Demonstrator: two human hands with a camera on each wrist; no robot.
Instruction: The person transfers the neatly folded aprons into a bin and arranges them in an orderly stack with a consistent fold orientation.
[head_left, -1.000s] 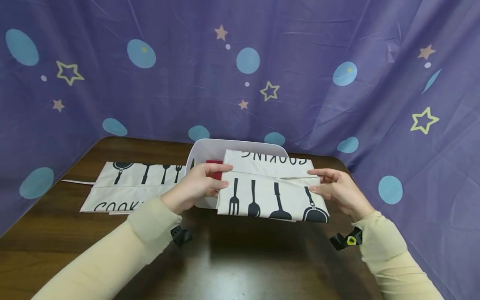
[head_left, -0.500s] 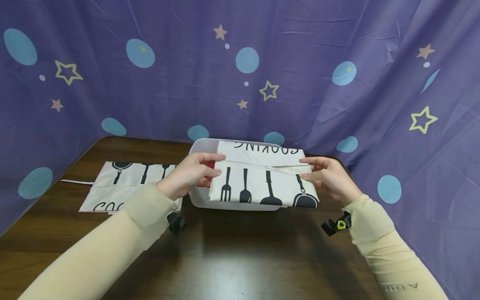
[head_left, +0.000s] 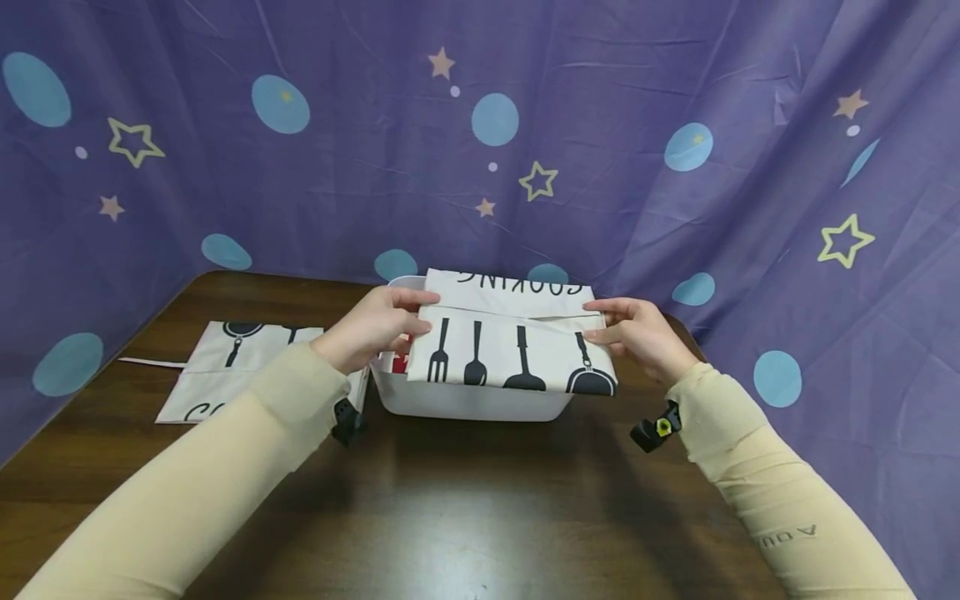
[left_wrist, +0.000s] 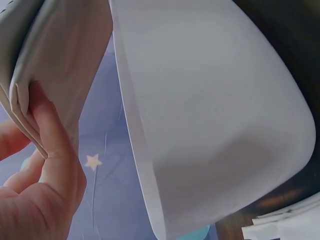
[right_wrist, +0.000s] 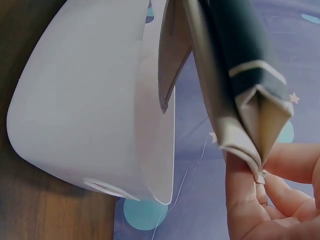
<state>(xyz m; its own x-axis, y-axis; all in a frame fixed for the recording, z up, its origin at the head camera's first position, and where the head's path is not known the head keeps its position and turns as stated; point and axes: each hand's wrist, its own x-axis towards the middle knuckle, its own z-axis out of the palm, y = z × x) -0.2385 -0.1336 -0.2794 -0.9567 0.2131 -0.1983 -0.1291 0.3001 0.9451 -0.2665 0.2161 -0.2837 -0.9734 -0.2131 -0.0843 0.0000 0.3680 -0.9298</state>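
Between both hands is a folded cream apron printed with black utensils and the word COOKING. My left hand pinches its left edge, and my right hand pinches its right edge. The apron is held over the white bin, covering most of its opening. In the left wrist view, thumb and fingers grip the layered edge of the apron above the bin's rim. The right wrist view shows the apron's folded corner between thumb and fingers. Something red shows inside the bin by my left hand.
Another folded cloth with the same print lies on the brown table left of the bin, a white strap trailing from it. My left forearm hides part of it. A purple curtain hangs behind the table.
Both hands have carried the folded apron forward and slightly left, from in front of the bin to above its opening. More of the bin's front wall shows now.
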